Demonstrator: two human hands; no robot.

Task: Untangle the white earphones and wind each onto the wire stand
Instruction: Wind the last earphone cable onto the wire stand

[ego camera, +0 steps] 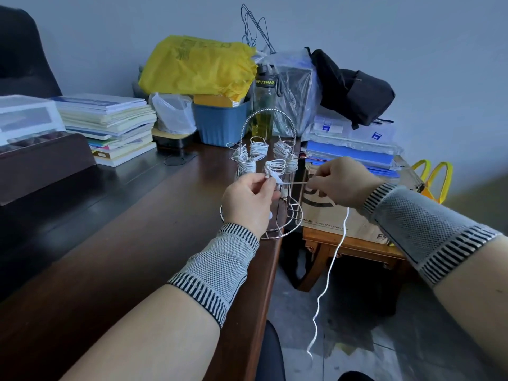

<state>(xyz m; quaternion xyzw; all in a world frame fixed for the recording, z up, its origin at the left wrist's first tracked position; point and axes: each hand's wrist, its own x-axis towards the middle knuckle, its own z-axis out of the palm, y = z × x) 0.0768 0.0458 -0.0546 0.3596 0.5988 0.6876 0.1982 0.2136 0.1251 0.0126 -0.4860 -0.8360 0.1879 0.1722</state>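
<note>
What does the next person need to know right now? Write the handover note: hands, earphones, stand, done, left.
Left hand: pinches the white earphone cable at the stand's near front peg.
Right hand: pinches the same cable, drawn taut between the two hands; the rest hangs down past the desk edge toward the floor.
Wire stand: upright at the desk's right edge.
Done: several pegs already carry wound white coils; the front peg has a few turns.
Left: wind the hanging length onto the front peg and tuck in the end. No other loose earphones show in view.
</note>
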